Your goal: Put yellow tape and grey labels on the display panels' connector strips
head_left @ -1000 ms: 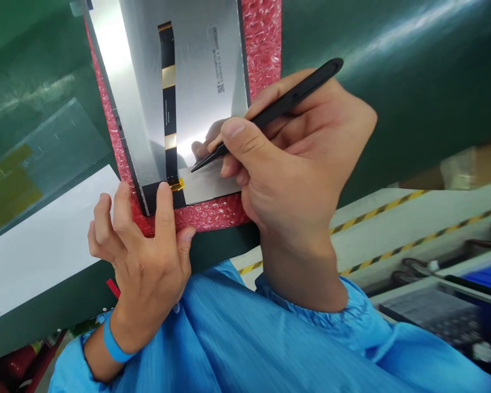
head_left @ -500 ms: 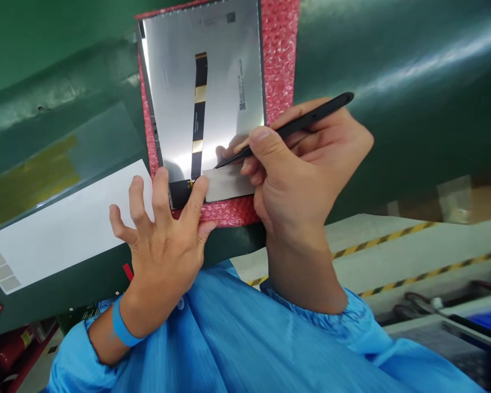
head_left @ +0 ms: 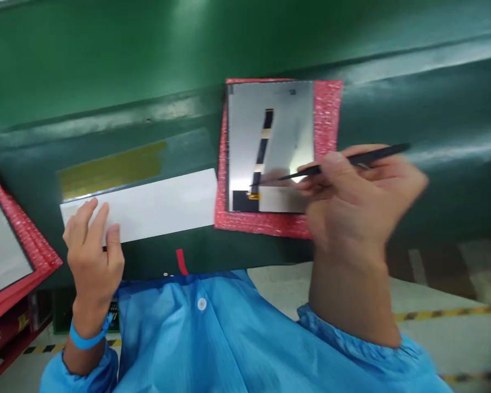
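Observation:
My right hand [head_left: 355, 202] is closed round slim black tweezers [head_left: 378, 155], their tip over the lower part of a silvery display panel [head_left: 245, 125]. A dark flex cable with gold bands [head_left: 263, 147] lies along the panel's back. A pale grey strip [head_left: 282, 200] covers part of its bottom edge, beside a black section. Beneath the panel is pink bubble wrap [head_left: 326, 114]. To the left, my left hand [head_left: 95, 251] is at the left end of a long white sheet [head_left: 167, 204], fingers bent and apart. It hides that end of the sheet.
Behind the white sheet lies a clear film with a yellow-green band [head_left: 114, 168]. Another panel [head_left: 2, 234] on pink wrap sits at the far left. A red tape mark [head_left: 182, 262] is near the green table's front edge.
My left hand has left the panel's bottom edge and moved left to the white sheet. My right hand still holds the tweezers near the panel. The view has shifted and takes in more table.

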The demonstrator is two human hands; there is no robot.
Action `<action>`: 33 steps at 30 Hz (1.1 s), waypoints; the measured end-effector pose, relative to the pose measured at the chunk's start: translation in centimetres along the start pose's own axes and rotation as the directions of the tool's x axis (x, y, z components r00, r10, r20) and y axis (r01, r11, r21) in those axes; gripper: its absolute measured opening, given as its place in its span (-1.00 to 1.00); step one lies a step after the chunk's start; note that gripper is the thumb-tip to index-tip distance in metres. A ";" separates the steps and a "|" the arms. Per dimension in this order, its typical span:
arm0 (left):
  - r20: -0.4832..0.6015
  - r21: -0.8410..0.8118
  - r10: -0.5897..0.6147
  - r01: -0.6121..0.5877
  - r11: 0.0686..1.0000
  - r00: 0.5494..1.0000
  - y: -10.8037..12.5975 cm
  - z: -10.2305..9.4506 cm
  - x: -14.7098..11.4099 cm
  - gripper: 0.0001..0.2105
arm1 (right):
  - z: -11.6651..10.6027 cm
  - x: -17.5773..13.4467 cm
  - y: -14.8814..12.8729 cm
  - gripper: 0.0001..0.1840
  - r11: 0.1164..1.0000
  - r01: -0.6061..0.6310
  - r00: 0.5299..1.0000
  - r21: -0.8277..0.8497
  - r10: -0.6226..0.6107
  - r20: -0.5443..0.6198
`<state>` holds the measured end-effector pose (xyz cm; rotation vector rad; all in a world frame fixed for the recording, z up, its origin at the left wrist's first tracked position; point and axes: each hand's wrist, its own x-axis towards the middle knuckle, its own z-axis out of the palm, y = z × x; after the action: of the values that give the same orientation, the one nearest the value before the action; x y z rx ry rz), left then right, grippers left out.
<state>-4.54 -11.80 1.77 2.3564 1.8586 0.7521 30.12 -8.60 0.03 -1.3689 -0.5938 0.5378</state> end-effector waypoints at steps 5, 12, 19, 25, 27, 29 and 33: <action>0.088 0.091 -0.050 0.042 0.995 0.995 -3.8 -1.0 -3.1 -0.62 | 5.8 -4.8 -2.1 -0.88 1.000 -0.003 0.980 -0.016 0.006 0.197; 0.088 -0.025 -0.098 0.100 0.995 0.991 -3.8 -1.5 -3.9 -0.55 | 13.9 -12.8 -1.5 -0.81 0.972 -0.218 0.675 -0.091 0.218 0.705; 0.102 0.066 -0.161 0.155 0.986 0.982 -4.9 -1.8 -4.3 -0.61 | 18.5 -15.0 1.0 -0.80 0.981 -0.186 0.675 -0.064 0.175 0.717; 0.101 0.064 -0.122 0.116 0.991 0.987 -4.6 -1.6 -4.3 -0.59 | 19.2 -15.5 1.8 -0.80 0.986 -0.132 0.691 -0.099 0.163 0.705; 0.107 0.068 -0.107 0.100 0.993 0.988 -4.6 -1.6 -4.3 -0.58 | 19.2 -15.5 1.7 -0.80 0.988 -0.116 0.693 -0.105 0.156 0.703; 0.117 0.081 -0.100 0.091 0.993 0.988 -4.6 -1.6 -4.4 -0.57 | 19.1 -15.4 1.4 -0.80 0.988 -0.102 0.684 -0.114 0.152 0.713; 0.130 0.108 -0.097 0.083 0.991 0.987 -4.5 -1.5 -4.5 -0.57 | 19.3 -15.1 1.0 -0.78 0.982 -0.099 0.651 -0.161 0.186 0.736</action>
<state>-9.94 -15.08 0.10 2.2982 1.9744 0.4873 6.01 -4.36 -0.21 -1.2636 -1.2089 1.2531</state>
